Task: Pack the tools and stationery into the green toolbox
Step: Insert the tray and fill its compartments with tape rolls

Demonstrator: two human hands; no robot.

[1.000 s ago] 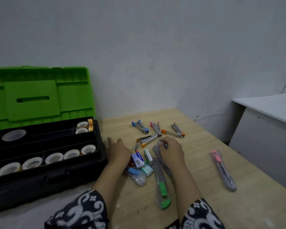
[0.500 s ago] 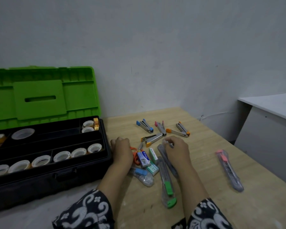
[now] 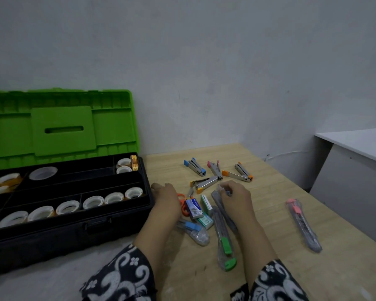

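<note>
Toolbox sits open at the left of the surface, green lid upright, its black tray compartments holding rolls of tape. Beside it lie staplers, staple boxes and packaged cutters. The left hand rests with curled fingers over orange scissors; whether its grip has them cannot be told. The right hand pinches a clear cutter packet.

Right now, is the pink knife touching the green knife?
Apart. The head view shows bare table between the pink knife and the green knife.
</note>
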